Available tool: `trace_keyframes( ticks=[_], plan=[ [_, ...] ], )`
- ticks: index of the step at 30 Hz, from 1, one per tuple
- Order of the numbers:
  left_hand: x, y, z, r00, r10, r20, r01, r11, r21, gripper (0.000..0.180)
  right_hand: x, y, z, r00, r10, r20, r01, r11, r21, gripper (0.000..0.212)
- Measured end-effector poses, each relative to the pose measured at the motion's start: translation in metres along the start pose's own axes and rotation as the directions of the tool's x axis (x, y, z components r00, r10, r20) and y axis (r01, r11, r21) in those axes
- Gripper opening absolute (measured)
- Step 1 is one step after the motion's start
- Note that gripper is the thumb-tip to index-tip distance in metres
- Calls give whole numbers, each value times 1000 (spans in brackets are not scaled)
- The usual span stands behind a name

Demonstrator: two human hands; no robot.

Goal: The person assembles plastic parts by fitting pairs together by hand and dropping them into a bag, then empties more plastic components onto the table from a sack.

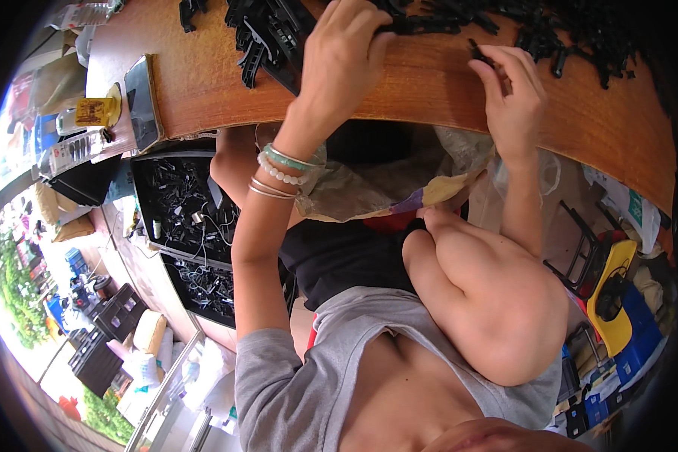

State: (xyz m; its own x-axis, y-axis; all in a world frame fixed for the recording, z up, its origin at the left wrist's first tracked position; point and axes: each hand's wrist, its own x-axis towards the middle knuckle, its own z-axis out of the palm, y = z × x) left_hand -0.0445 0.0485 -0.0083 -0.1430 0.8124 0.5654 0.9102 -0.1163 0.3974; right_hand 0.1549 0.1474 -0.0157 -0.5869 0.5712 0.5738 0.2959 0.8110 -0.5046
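Observation:
My left hand [344,59], with bracelets at the wrist, is over the wooden table [203,83] beside a black tray-like piece [282,45] that bears long black plastic parts. Its fingers are curled, and whatever they grip is hidden. A row of black parts lies right by its fingertips. To the right, my right hand [516,98] is closed in a pinch above the table's near edge. Between its thumb and forefinger a small black plastic part [475,51] sticks out.
Loose black parts [561,38] lie heaped at the table's far right. Below the near edge hangs an open plastic-lined sack [369,200]. Black crates [184,196] of small parts and cables stand at left. A dark flat device [143,102] and a yellow-labelled jar [98,111] are nearby.

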Motion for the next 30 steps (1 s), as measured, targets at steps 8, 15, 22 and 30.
trace_keyframes(
  ticks=[8, 15, 22, 30],
  plan=[
    [16, 9, 0, 734, -666, 130, 526, 437, -729, 16, -7, -13, -8, 855, 470, 221, -479, 550, 684, 24],
    [-2, 40, -5, 763, -461, 452, 538, 66, -840, 12, -11, -16, -17, 919, 147, 366, -392, 245, 887, 18],
    [-20, 50, -11, 723, -469, 508, 628, 138, -766, 25, -13, -33, -19, 946, 188, 265, -323, 638, 699, 17],
    [-31, 74, -20, 881, -354, 314, 473, 645, -600, 35, -22, -40, -12, 929, 290, 232, -363, 578, 731, 17]
  ],
)
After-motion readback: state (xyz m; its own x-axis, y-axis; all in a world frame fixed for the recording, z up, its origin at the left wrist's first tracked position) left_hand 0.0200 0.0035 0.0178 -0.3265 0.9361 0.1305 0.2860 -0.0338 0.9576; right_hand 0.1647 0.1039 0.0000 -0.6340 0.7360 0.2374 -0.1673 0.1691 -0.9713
